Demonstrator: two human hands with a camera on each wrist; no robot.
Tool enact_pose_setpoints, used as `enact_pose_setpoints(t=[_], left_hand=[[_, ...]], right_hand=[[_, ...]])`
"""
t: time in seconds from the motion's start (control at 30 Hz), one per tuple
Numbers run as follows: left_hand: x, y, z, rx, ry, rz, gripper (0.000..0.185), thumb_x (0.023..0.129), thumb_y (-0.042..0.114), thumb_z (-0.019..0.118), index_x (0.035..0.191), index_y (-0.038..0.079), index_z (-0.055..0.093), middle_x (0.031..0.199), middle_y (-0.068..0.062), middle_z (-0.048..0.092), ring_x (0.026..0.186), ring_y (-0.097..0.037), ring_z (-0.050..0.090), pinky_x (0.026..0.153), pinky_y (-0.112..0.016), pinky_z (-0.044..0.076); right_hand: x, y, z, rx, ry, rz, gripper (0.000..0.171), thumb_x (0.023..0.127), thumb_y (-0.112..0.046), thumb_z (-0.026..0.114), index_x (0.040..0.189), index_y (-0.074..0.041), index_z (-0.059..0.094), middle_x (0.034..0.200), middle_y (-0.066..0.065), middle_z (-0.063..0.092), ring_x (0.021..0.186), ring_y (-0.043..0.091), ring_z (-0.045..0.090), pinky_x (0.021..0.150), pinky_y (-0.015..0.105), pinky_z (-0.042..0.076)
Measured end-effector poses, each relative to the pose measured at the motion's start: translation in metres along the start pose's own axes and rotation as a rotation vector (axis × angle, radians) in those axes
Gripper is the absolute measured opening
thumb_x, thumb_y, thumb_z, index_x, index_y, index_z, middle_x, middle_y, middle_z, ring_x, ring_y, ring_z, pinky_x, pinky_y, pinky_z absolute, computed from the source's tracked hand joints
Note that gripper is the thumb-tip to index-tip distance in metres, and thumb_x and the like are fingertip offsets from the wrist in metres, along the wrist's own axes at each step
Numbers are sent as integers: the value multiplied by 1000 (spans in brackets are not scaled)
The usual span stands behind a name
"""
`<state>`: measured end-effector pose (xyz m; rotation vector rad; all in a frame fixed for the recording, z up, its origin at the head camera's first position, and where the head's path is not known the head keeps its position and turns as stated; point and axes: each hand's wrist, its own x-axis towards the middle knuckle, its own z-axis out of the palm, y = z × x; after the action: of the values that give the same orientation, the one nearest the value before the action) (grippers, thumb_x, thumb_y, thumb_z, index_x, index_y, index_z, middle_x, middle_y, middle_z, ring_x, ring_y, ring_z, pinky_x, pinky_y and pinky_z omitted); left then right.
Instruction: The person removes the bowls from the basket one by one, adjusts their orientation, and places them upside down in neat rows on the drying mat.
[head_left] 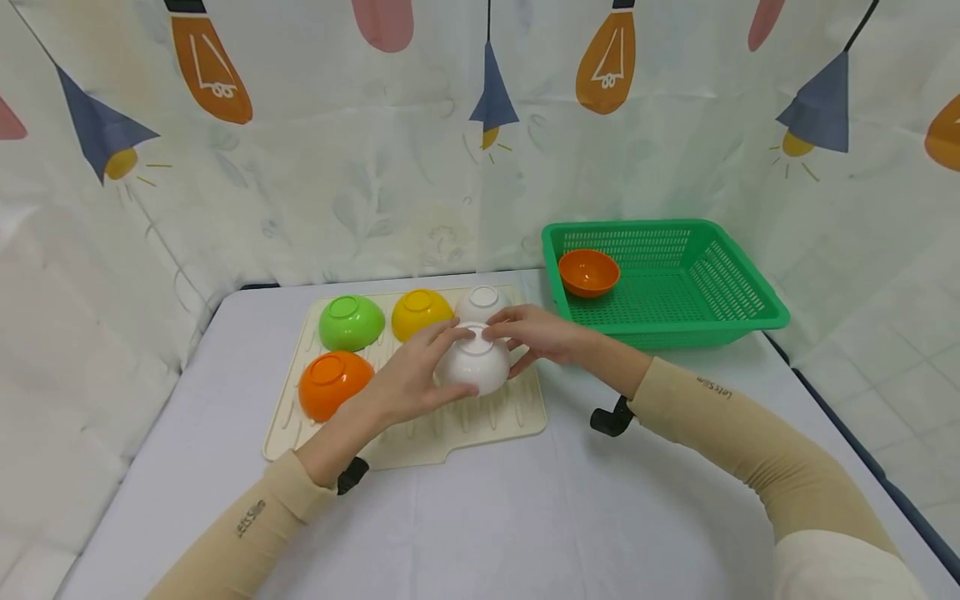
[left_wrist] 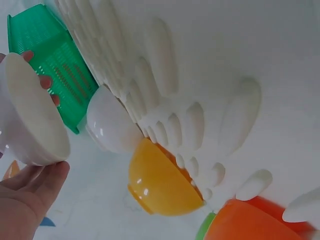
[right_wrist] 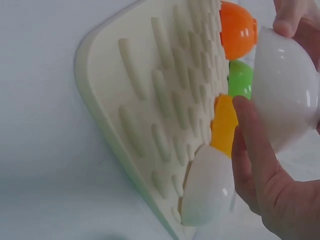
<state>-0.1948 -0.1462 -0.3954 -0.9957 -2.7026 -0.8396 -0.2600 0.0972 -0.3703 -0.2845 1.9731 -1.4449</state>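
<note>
Both hands hold a white bowl (head_left: 474, 368) upside down, a little above the cream ridged mat (head_left: 491, 421). The left hand (head_left: 405, 375) grips it from the left, thumb low on the side and fingers up by the base. From the right, the right hand (head_left: 543, 335) holds it with its fingers at the base and side. Behind it a second white bowl (head_left: 483, 302) lies face down on the mat. Also inverted there are a yellow bowl (head_left: 422, 312), a green bowl (head_left: 351, 322) and an orange bowl (head_left: 330, 385). In the right wrist view the held bowl (right_wrist: 285, 90) is tilted, apart from the mat.
At the back right stands a green slotted basket (head_left: 738, 275), with a smaller orange bowl (head_left: 588, 273) upright in its left end. A white cloth covers the table (head_left: 510, 517). A patterned curtain (head_left: 420, 183) hangs close behind the mat and basket.
</note>
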Motion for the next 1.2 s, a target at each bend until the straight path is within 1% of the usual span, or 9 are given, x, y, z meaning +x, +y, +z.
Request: enact_pose_setpoints(t=[0.17, 0.3, 0.5, 0.57, 0.6, 0.77, 0.97, 1.07, 1.2], left_hand=[[-2, -4, 0, -22, 8, -1, 68, 83, 38, 88, 138, 13, 57, 151, -19, 48, 132, -41, 50, 101, -57, 50], [-6, -9, -1, -32, 9, -14, 69, 83, 38, 88, 139, 13, 57, 151, -19, 48, 132, -41, 51, 102, -56, 49], [-13, -19, -3, -37, 7, -60, 69, 84, 38, 87, 140, 12, 55, 152, -21, 47, 135, -41, 48, 105, -58, 46], [-14, -22, -4, -31, 5, -65, 69, 84, 38, 86, 140, 12, 55, 152, -21, 47, 136, -41, 48, 106, -58, 45], [-15, -23, -4, -30, 3, -65, 70, 85, 39, 86, 140, 11, 55, 151, -20, 47, 135, -40, 48, 106, -58, 45], [-19, -30, -6, -29, -3, -74, 69, 85, 37, 86, 137, 6, 53, 145, -18, 51, 129, -38, 51, 105, -55, 47], [-27, -38, -8, -19, -10, -90, 64, 85, 33, 87, 130, 4, 54, 141, -18, 50, 126, -38, 51, 106, -54, 46], [-28, -41, -9, 1, -22, -106, 62, 84, 30, 88, 128, 3, 54, 142, -19, 49, 126, -38, 51, 107, -54, 45], [-31, -44, -10, 17, -40, -126, 64, 82, 28, 89, 129, 4, 54, 135, -16, 53, 120, -36, 54, 104, -52, 48]], right_hand=[[0, 6, 1, -58, -5, -57, 48, 102, -34, 64, 138, -4, 52, 137, 13, 55, 120, 34, 56, 80, 47, 61], [-1, 11, 1, -146, -35, -130, 48, 102, -33, 66, 140, -6, 53, 141, 12, 54, 122, 31, 58, 85, 49, 60], [0, 19, 7, -462, 23, -361, 57, 92, -26, 79, 141, -10, 54, 141, 5, 55, 125, 27, 57, 93, 37, 57], [3, 23, 13, -504, 44, -444, 61, 90, -21, 82, 142, -10, 53, 142, 3, 54, 126, 26, 55, 95, 38, 56], [4, 24, 17, -498, 38, -480, 63, 89, -17, 83, 143, -9, 52, 143, 4, 53, 126, 27, 54, 96, 40, 56], [12, 30, 30, -549, 33, -604, 67, 89, -10, 82, 148, -9, 48, 147, 4, 50, 127, 23, 51, 96, 40, 56], [22, 32, 43, -666, 42, -677, 61, 90, -9, 81, 143, -7, 53, 145, 8, 52, 134, 23, 47, 94, 38, 57], [27, 32, 50, -696, 56, -674, 57, 90, -9, 81, 140, -7, 55, 143, 9, 54, 132, 24, 48, 93, 36, 57], [33, 33, 57, -730, 67, -642, 56, 90, -10, 81, 140, -8, 56, 141, 7, 56, 129, 22, 51, 93, 30, 56]])
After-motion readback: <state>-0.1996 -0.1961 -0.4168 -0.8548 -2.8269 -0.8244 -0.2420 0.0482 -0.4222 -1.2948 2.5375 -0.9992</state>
